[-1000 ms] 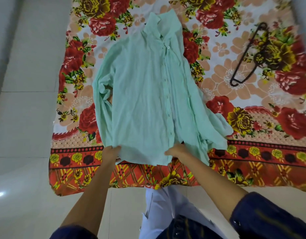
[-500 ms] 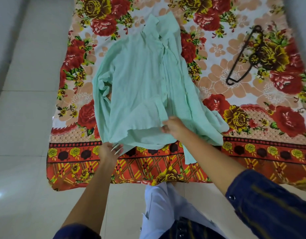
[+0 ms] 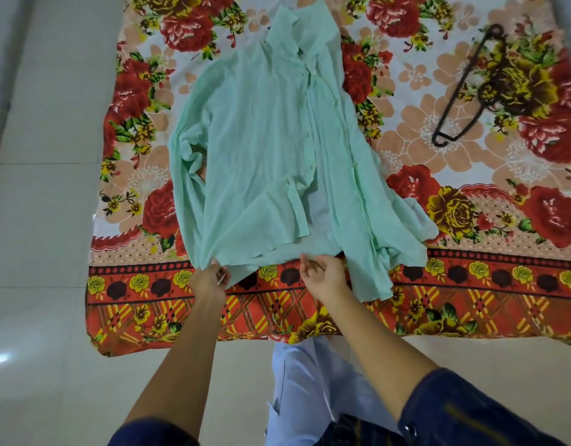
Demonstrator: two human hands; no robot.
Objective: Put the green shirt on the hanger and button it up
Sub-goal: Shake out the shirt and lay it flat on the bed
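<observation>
Floral blanket (image 3: 470, 284) spread on tiled floor (image 3: 36, 220). Green shirt (image 3: 261, 140) lies flat at centre, collar toward 12 o'clock, front partly open. Black hanger (image 3: 464, 91) at 2 o'clock, well apart from shirt. Left hand (image 3: 210, 281) pinches hem corner at 6 o'clock; right hand (image 3: 322, 275) fingers loosely curled at hem edge, grip unclear.

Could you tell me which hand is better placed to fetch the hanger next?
The right hand, probably. The hanger lies on the bedspread to the right of the shirt, on that hand's side, and its fingers look loose. The left hand pinches the shirt's hem.
</observation>
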